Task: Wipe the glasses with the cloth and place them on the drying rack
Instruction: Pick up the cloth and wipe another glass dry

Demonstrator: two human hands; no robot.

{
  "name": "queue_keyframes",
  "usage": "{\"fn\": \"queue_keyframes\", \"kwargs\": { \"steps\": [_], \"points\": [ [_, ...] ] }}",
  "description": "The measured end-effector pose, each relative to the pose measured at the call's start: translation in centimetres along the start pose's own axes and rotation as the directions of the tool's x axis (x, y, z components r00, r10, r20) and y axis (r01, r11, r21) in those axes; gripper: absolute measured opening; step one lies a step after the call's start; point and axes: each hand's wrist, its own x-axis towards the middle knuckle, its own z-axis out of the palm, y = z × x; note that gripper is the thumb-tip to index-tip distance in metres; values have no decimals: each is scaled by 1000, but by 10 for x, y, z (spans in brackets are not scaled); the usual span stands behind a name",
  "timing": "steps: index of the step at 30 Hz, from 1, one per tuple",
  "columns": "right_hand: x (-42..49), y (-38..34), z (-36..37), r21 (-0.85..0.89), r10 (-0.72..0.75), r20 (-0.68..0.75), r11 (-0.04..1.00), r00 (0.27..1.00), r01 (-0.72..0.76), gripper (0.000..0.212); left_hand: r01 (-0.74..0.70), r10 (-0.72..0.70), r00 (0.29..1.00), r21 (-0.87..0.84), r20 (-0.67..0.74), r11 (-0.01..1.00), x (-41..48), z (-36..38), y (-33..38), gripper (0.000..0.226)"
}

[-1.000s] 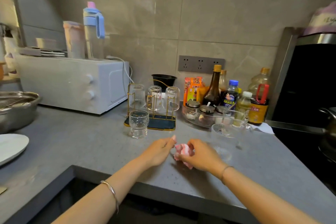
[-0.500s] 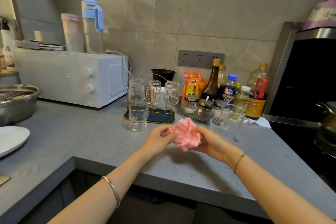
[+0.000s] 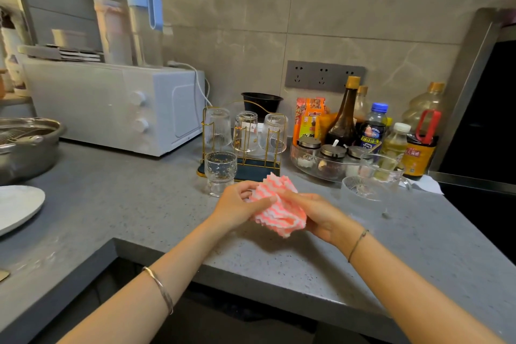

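Cloth (image 3: 276, 209): pink-and-white wavy stripe, bunched, held between both hands above the near middle of the table (image 3: 125, 204). Its long axis runs roughly far to near. The far end fans upward toward the rack and the near end droops slightly right.

Left hand (image 3: 237, 208): grip pinching the cloth's left edge, thumb on top, fingers curled beneath. There is a metal bangle on the forearm.

Right hand (image 3: 321, 215): grip clenched round the cloth's right side, palm turned left. There is a thin bracelet at the wrist.

Footed glass (image 3: 220, 172): clear, upright, mouth up, standing on the table just beyond the left hand. It is at the near-left corner of the drying rack; whether it touches the rack cannot be told.

Drying rack (image 3: 258, 170): gold wire frame on a dark blue base, long axis left to right, far of the cloth.

Inverted glasses (image 3: 245, 131): three in a row on the rack's pegs, mouths down.

Glass mug (image 3: 382, 167): clear, upright, right of the cloth, handle pointing right.

Clear bowl (image 3: 360, 187): small, at the mug's near-left side.

Condiment tray (image 3: 301, 166): clear, holding lidded jars, just right of the rack.

Sauce bottles (image 3: 344, 120): clustered behind the tray against the wall, with an orange packet (image 3: 310, 117) to their left.

Black pot (image 3: 262, 102): behind the rack.

Microwave (image 3: 111, 106): white, far left, with a blue-handled bottle (image 3: 143, 17) standing on top.

Metal pan (image 3: 25, 145) and white plate (image 3: 16, 207): at the left edge.
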Motion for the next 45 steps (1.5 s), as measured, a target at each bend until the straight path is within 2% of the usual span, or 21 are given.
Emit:
{"fn": "queue_keyframes", "kwargs": {
  "steps": [2, 4, 6, 8, 10, 12, 14, 17, 20, 25, 31, 35, 37, 40, 43, 45],
  "points": [
    [4, -2, 4, 59, -9, 40, 998, 999, 7, 26, 59, -63, 997, -130, -32, 990, 3, -6, -2, 39],
    [10, -3, 8, 202, -27, 81, 979, 996, 10, 34, 122, -142, 989, -310, -44, 943, 5, -12, -1, 38],
    [13, -3, 13, 318, -39, 109, 948, 993, 3, 39, 136, -164, 985, -330, -58, 934, 7, -14, 1, 38],
    [16, -1, 20, 353, -43, 136, 936, 990, -7, 34, 99, -132, 987, -294, -94, 951, 6, -15, 1, 40],
    [22, 0, 24, 393, -29, 104, 920, 994, -15, 31, -24, -20, 973, -189, -230, 982, 5, -19, 0, 40],
    [27, -1, 24, 413, -24, 44, 911, 999, 4, 25, -139, 127, 902, 1, -413, 990, 7, -27, -5, 45],
    [33, -2, 22, 425, -31, 4, 905, 999, 27, 22, -128, 179, 844, 135, -505, 983, 14, -37, -12, 62],
    [44, 3, 16, 476, 17, 15, 879, 1000, -22, 38, 29, 44, 892, 153, -451, 988, 30, -45, -24, 97],
    [49, 5, 13, 464, 49, 81, 882, 996, -81, 41, 120, -69, 921, 108, -384, 987, 48, -45, -35, 113],
    [55, 3, 8, 503, 14, 126, 861, 992, -76, 42, 144, -106, 908, 63, -405, 988, 67, -46, -47, 107],
    [62, -3, 0, 441, -53, 84, 898, 995, 11, 44, 126, -103, 889, 21, -445, 992, 73, -46, -51, 88],
    [66, -3, -5, 465, -111, 21, 881, 994, 89, 48, 54, -57, 904, -19, -425, 998, 68, -34, -47, 80],
    [69, -5, -9, 470, -192, -29, 863, 981, 183, 46, -6, -48, 914, -130, -404, 991, 67, -23, -34, 76],
    [68, -12, -9, 483, -333, -88, 810, 939, 333, 40, -39, -91, 941, -371, -325, 928, 72, -4, -8, 69],
    [68, -13, -13, 414, -444, -134, 788, 886, 457, 40, 32, -127, 985, -601, -117, 799, 81, 16, 12, 74],
    [68, -10, -14, 332, -493, -191, 782, 849, 528, 40, 104, -142, 990, -704, 4, 703, 81, 23, 18, 65]
  ]
}}
